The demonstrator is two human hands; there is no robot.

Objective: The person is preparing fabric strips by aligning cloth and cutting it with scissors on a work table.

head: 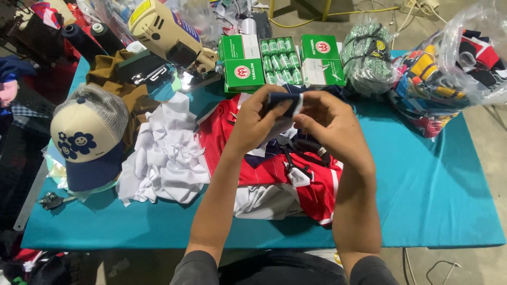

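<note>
Navy cloth piece (283,103) sits pinched between my left hand (256,124) and right hand (330,124), raised above the red-and-white garments (274,174). Folding looks partly done, I judge; nothing laid down yet. Scissors (291,161) lie untouched.

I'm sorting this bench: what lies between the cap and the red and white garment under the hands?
In the head view, a crumpled heap of white fabric pieces lies between the cap and the red and white garment, on the teal table cover.

Teal-covered table (449,200) on grey concrete floor (491,126)
</note>
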